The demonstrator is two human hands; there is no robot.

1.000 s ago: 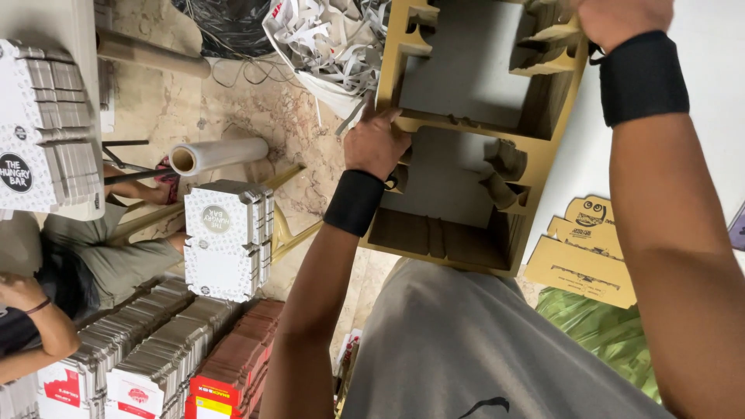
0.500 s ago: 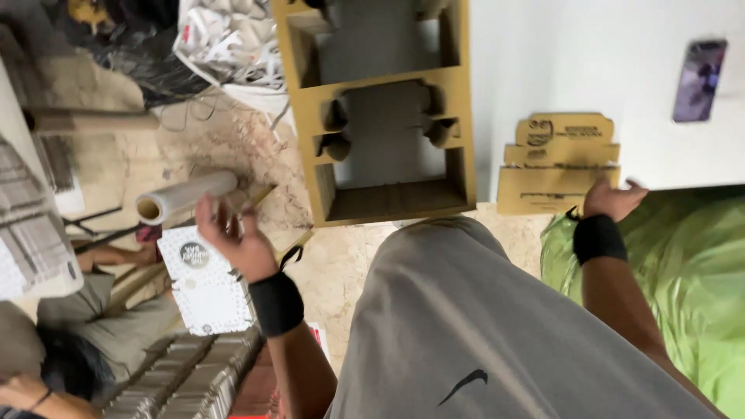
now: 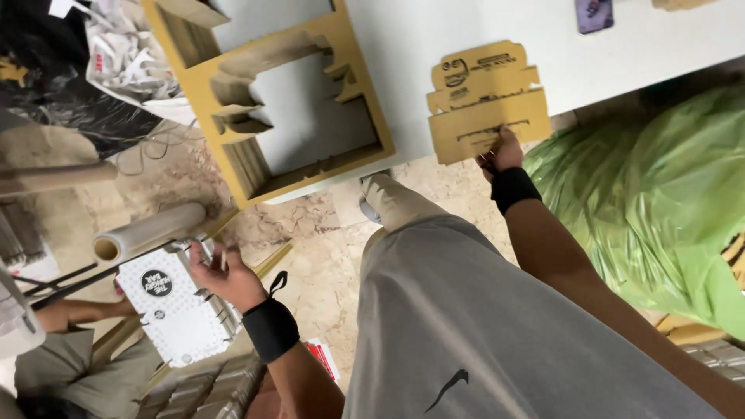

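My right hand (image 3: 500, 153), with a black wristband, pinches the lower edge of a stack of brown die-cut cardboard flats (image 3: 483, 97) lying at the edge of the white table (image 3: 434, 39). My left hand (image 3: 225, 273), also in a black wristband, reaches down to the left. Its spread fingers touch the top edge of a bundle of white printed flat boxes (image 3: 172, 314) standing on the floor. My grey shirt fills the lower middle of the head view.
A brown cardboard frame with cut-outs (image 3: 299, 101) lies on the table, and a phone (image 3: 594, 14) sits further back. A roll of clear film (image 3: 147, 231), paper scraps (image 3: 124, 54), a green plastic bag (image 3: 644, 202) and rows of flat boxes (image 3: 206, 388) surround me. Another person (image 3: 62, 365) sits lower left.
Both hands left the cardboard frame. My right hand moved to the brown flats and took hold of them. My left hand dropped to the white box bundle.
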